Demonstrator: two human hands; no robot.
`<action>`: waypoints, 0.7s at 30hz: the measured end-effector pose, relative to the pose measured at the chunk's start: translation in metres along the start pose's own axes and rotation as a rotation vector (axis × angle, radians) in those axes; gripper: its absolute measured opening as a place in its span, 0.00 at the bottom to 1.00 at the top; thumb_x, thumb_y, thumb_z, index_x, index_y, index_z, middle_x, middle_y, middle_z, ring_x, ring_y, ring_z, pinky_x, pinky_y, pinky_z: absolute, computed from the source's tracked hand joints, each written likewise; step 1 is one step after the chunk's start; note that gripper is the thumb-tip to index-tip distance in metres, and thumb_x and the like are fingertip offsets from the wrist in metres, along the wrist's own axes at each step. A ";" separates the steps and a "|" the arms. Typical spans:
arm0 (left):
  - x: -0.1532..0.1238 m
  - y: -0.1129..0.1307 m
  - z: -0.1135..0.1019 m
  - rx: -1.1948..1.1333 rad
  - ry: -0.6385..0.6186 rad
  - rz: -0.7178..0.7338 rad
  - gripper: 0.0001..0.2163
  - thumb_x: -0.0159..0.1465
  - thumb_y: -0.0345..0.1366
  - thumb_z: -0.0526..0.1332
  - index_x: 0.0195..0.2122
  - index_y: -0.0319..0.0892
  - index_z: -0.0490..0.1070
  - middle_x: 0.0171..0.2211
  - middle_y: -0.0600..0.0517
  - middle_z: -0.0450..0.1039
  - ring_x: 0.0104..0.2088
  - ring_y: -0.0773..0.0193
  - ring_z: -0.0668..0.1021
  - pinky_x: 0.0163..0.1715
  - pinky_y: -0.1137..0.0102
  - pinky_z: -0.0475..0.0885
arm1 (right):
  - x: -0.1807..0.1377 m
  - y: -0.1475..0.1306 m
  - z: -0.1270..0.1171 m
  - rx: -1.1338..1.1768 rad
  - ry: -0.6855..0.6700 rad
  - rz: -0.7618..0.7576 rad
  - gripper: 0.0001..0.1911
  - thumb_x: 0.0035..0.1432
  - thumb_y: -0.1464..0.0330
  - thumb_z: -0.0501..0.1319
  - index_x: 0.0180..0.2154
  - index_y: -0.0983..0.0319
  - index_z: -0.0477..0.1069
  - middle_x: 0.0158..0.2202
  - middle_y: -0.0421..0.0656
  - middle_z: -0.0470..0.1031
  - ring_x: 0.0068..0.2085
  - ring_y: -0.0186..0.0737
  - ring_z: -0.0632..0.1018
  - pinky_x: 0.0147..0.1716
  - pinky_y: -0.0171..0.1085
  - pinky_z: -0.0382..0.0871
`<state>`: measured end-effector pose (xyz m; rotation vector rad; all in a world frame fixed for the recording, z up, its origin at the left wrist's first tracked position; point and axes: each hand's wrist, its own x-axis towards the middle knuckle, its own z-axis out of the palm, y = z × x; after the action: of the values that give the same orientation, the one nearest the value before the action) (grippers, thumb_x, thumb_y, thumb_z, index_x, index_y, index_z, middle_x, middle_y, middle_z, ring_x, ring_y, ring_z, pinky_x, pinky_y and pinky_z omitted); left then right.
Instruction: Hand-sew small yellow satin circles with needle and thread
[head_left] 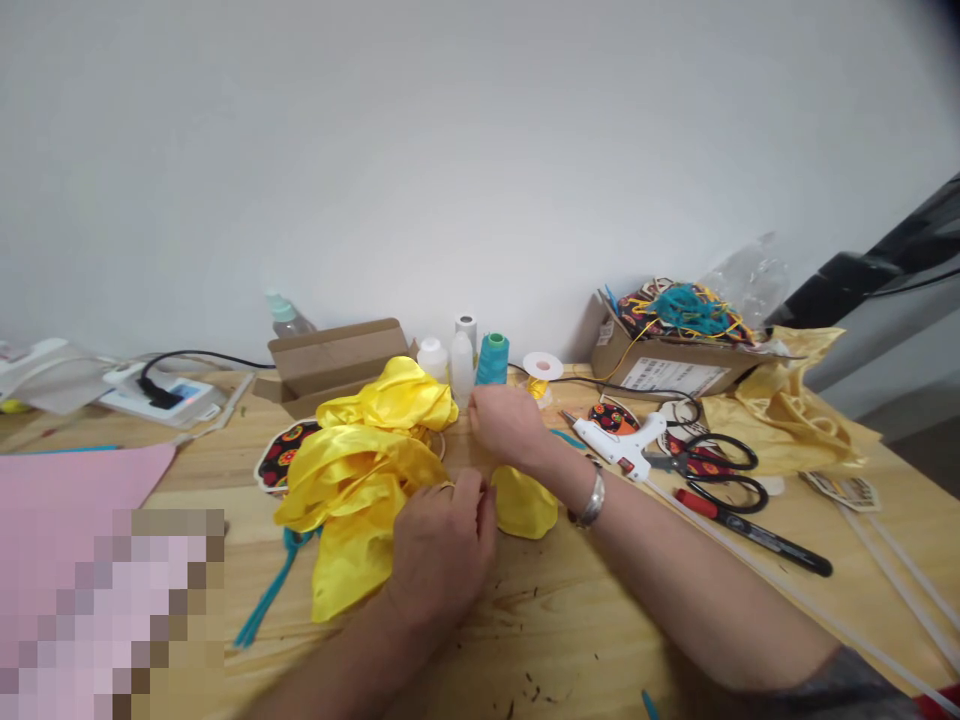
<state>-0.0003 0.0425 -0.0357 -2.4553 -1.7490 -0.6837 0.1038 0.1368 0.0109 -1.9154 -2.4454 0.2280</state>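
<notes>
A bunched piece of shiny yellow satin fabric (360, 460) lies in folds on the wooden table. My left hand (446, 530) is closed on its right edge, fingers pinched together. A rounded flap of yellow satin (527, 503) shows just right of those fingers. My right hand (508, 428), with a silver bracelet on the wrist, is raised a little beyond the left hand, its fingers curled closed. What it pinches, if anything, is hidden. Under the fabric's left side sits a dark patterned piece with red and orange flowers (286, 455), and a teal cord (270, 590) trails from below.
White bottles (462, 365), a teal thread cone (493, 360) and a yellow ribbon spool (543, 367) stand behind my hands. At right lie a glue gun (622, 443), black-handled scissors (720, 470) and a marker (772, 540). A filled cardboard box (675, 375) stands behind them.
</notes>
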 end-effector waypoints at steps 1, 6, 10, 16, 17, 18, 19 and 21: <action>0.000 0.000 0.000 -0.024 -0.013 -0.018 0.08 0.62 0.35 0.53 0.29 0.42 0.69 0.20 0.49 0.72 0.22 0.57 0.74 0.23 0.67 0.58 | 0.001 0.004 -0.003 0.057 0.032 0.003 0.15 0.57 0.74 0.50 0.37 0.66 0.75 0.38 0.52 0.77 0.39 0.44 0.76 0.34 0.34 0.66; 0.002 -0.001 -0.002 -0.211 -0.114 -0.151 0.10 0.63 0.35 0.52 0.40 0.41 0.70 0.26 0.48 0.74 0.26 0.56 0.75 0.26 0.66 0.63 | 0.005 0.021 -0.019 0.392 0.104 0.015 0.13 0.54 0.68 0.52 0.28 0.66 0.74 0.22 0.41 0.72 0.23 0.31 0.70 0.24 0.29 0.60; 0.006 0.000 -0.006 -0.447 -0.073 -0.216 0.11 0.62 0.33 0.53 0.44 0.40 0.68 0.41 0.43 0.74 0.31 0.58 0.75 0.35 0.62 0.67 | 0.000 0.024 -0.032 0.594 0.116 0.036 0.15 0.54 0.64 0.52 0.29 0.67 0.72 0.17 0.36 0.64 0.18 0.26 0.62 0.21 0.28 0.56; 0.009 0.003 -0.010 -1.007 0.037 -0.425 0.22 0.60 0.36 0.58 0.56 0.44 0.58 0.38 0.48 0.73 0.29 0.62 0.74 0.34 0.63 0.70 | -0.002 0.023 -0.042 0.787 0.117 0.033 0.14 0.51 0.62 0.54 0.28 0.66 0.71 0.17 0.34 0.60 0.19 0.25 0.59 0.23 0.28 0.55; 0.009 0.004 -0.010 -1.160 0.012 -0.452 0.26 0.60 0.37 0.59 0.59 0.45 0.54 0.35 0.50 0.73 0.30 0.61 0.75 0.34 0.63 0.70 | -0.001 0.022 -0.042 0.733 0.109 0.007 0.14 0.51 0.63 0.53 0.28 0.66 0.71 0.17 0.34 0.61 0.19 0.26 0.60 0.23 0.28 0.55; 0.009 0.005 -0.011 -1.310 -0.024 -0.471 0.30 0.60 0.37 0.59 0.62 0.46 0.49 0.32 0.51 0.73 0.31 0.61 0.76 0.35 0.64 0.70 | 0.000 0.021 -0.042 0.681 0.099 -0.021 0.13 0.51 0.64 0.53 0.27 0.66 0.71 0.17 0.35 0.61 0.20 0.26 0.61 0.23 0.28 0.55; 0.010 0.005 -0.011 -1.449 -0.046 -0.488 0.33 0.59 0.37 0.60 0.63 0.48 0.44 0.33 0.51 0.74 0.34 0.60 0.76 0.37 0.64 0.70 | 0.000 0.020 -0.041 0.638 0.090 -0.045 0.12 0.51 0.65 0.53 0.25 0.66 0.71 0.17 0.35 0.61 0.20 0.27 0.61 0.22 0.28 0.54; 0.012 0.005 -0.012 -1.669 -0.020 -0.494 0.37 0.57 0.35 0.63 0.63 0.54 0.43 0.45 0.49 0.73 0.41 0.60 0.76 0.40 0.64 0.70 | -0.001 0.016 -0.041 0.573 0.080 -0.078 0.11 0.49 0.67 0.54 0.22 0.66 0.70 0.16 0.35 0.61 0.20 0.27 0.62 0.22 0.29 0.54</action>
<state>0.0037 0.0482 -0.0194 -2.3338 -2.1373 -3.1655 0.1238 0.1438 0.0499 -1.5424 -2.0859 0.7383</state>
